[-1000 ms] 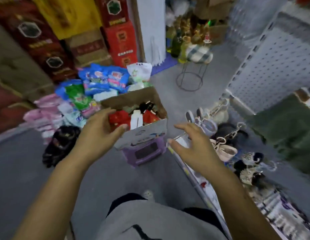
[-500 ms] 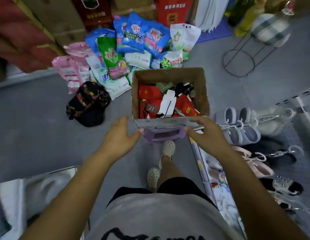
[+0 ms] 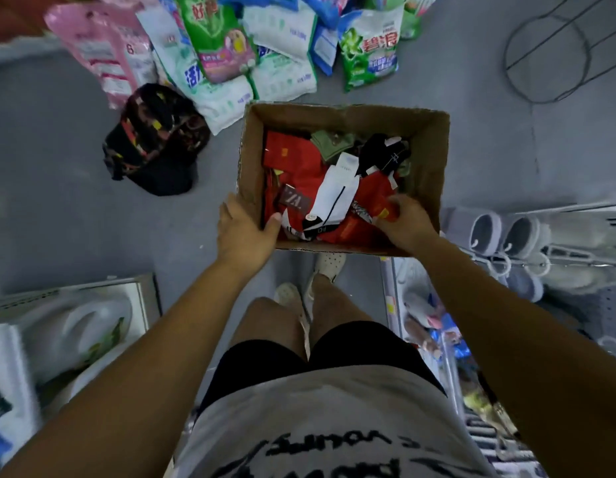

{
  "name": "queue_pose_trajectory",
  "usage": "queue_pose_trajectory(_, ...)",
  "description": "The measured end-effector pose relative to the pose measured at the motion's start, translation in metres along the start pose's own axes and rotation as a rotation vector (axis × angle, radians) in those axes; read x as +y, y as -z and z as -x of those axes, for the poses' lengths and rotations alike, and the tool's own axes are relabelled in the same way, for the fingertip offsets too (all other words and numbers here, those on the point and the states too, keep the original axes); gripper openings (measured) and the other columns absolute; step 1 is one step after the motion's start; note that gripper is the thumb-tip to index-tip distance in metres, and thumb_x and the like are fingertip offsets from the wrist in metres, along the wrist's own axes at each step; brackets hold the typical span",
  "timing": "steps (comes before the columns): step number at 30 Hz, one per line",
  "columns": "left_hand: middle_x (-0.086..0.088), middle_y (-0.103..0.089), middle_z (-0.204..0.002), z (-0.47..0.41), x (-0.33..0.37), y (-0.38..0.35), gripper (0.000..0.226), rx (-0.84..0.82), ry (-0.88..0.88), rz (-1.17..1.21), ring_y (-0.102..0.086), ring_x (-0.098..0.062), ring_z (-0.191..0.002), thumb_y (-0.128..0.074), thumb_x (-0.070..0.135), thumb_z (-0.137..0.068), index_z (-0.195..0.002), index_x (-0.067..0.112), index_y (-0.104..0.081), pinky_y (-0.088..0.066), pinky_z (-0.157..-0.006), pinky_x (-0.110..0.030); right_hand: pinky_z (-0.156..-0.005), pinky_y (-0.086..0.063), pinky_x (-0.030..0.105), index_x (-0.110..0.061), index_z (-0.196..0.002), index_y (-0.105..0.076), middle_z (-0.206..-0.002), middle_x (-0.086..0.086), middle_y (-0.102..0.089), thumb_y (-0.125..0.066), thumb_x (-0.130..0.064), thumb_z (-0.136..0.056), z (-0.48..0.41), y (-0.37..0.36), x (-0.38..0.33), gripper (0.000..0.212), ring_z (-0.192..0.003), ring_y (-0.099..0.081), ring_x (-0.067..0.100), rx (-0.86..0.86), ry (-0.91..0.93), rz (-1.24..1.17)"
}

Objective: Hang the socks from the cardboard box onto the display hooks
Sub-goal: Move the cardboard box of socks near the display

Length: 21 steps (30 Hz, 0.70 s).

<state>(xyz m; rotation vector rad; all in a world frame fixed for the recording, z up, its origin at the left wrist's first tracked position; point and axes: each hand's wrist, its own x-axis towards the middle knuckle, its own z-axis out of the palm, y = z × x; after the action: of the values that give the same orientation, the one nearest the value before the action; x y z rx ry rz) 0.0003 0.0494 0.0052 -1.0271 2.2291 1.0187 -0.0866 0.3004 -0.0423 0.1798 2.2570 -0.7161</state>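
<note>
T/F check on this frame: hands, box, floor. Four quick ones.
1. The left hand grips the near-left corner of the cardboard box, thumb inside. True.
2. The right hand hangs outside the box. False: it reaches inside, fingers curled on red socks.
3. The box is empty. False: it holds red socks, a white pair and black socks.
4. A dark patterned cap lies on the floor on the person's left of the box. True.
</note>
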Motion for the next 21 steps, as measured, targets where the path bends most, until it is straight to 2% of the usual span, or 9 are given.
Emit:
queue_pose_trajectory(2,-0.018,-0.027,-0.162,-0.017,0.001,-0.005,0.106,-0.011,0.025,0.073,-0.030,-0.035,-0.148,-0.063,0.059,-0.083,-0.159,0.005,-0.012,-0.029,-0.121,-0.051,-0.109,-0.038,0.039,-0.007,-0.134,-0.054,-0.141,0.015,-0.053,-0.064,-0.035,-0.095,-0.020,-0.002,0.001,0.049,-0.128,-0.051,0.036,-0.080,-0.051,0.031)
queue_pose_trajectory(4,-0.018,-0.026,-0.161,-0.027,-0.002,-0.009,0.106,-0.031,0.050,0.096,-0.029,-0.034,-0.148,-0.064,0.057,-0.083,-0.158,0.005,-0.011,-0.030,-0.120,-0.052,-0.111,-0.038,0.040,-0.006,-0.132,-0.058,-0.140,0.016,-0.056,-0.057,-0.037,-0.099,-0.039,-0.007,0.007,0.045,-0.127,-0.052,0.036,-0.168,-0.106,0.092)
queue_pose_trajectory(7,-0.016,-0.008,-0.166,-0.034,-0.003,-0.016,0.105,-0.071,0.081,0.038,-0.011,-0.033,-0.153,-0.066,0.041,-0.096,-0.160,0.008,0.011,-0.016,-0.125,-0.045,-0.107,-0.045,0.044,-0.001,-0.126,-0.059,-0.124,0.022,-0.063,-0.046,-0.033,-0.104,-0.058,-0.012,0.014,0.040,-0.116,-0.060,0.037,-0.219,-0.197,0.163)
queue_pose_trajectory(10,-0.014,-0.002,-0.166,-0.039,-0.004,-0.019,0.109,-0.102,0.101,0.028,-0.003,-0.031,-0.154,-0.064,0.043,-0.097,-0.157,0.010,0.020,-0.012,-0.124,-0.043,-0.103,-0.048,0.042,-0.004,-0.120,-0.064,-0.116,0.017,-0.067,-0.056,-0.027,-0.101,-0.062,-0.010,0.019,0.031,-0.110,-0.062,0.034,-0.167,-0.252,0.047)
queue_pose_trajectory(12,-0.013,-0.002,-0.166,-0.039,-0.001,-0.013,0.106,-0.137,0.126,0.048,-0.003,-0.030,-0.154,-0.062,0.045,-0.097,-0.158,0.012,0.019,-0.012,-0.124,-0.044,-0.104,-0.047,0.040,-0.009,-0.113,-0.070,-0.126,0.013,-0.065,-0.062,-0.018,-0.098,-0.055,-0.007,0.019,0.020,-0.117,-0.059,0.033,-0.107,-0.227,-0.047)
queue_pose_trajectory(15,-0.014,-0.008,-0.164,-0.035,0.003,-0.005,0.093,-0.047,0.119,0.020,-0.009,-0.031,-0.152,-0.061,0.043,-0.098,-0.161,0.009,-0.001,-0.018,-0.123,-0.043,-0.094,-0.052,0.033,-0.019,-0.111,-0.068,-0.135,0.007,-0.061,-0.065,-0.015,-0.096,-0.029,0.001,0.007,0.015,-0.125,-0.056,0.028,-0.037,-0.166,-0.269)
queue_pose_trajectory(18,-0.013,-0.029,-0.153,-0.024,0.009,0.000,0.066,0.176,-0.040,0.020,-0.030,-0.029,-0.142,-0.064,0.036,-0.096,-0.149,0.006,-0.038,-0.032,-0.117,-0.034,-0.086,-0.057,0.026,-0.019,-0.113,-0.064,-0.128,0.000,-0.064,-0.067,-0.017,-0.094,0.003,0.010,-0.012,0.019,-0.117,-0.063,0.019,-0.044,-0.111,-0.494)
queue_pose_trajectory(20,-0.004,-0.048,-0.133,-0.015,0.021,0.005,0.043,0.137,-0.125,0.048,-0.048,-0.018,-0.126,-0.063,0.038,-0.098,-0.130,0.011,-0.058,-0.037,-0.102,-0.015,-0.082,-0.062,0.037,-0.018,-0.117,-0.062,-0.125,-0.004,-0.065,-0.068,-0.016,-0.093,0.022,0.013,-0.028,0.025,-0.112,-0.066,0.019,-0.086,-0.118,-0.714)
queue_pose_trajectory(21,0.002,-0.058,-0.120,-0.011,0.028,0.007,0.036,0.021,-0.116,0.085,-0.057,-0.011,-0.113,-0.061,0.042,-0.099,-0.120,0.013,-0.065,-0.039,-0.091,-0.008,-0.080,-0.062,0.042,-0.018,-0.120,-0.060,-0.125,-0.003,-0.065,-0.068,-0.015,-0.092,0.029,0.012,-0.037,0.029,-0.110,-0.068,0.022,-0.115,-0.125,-0.824)
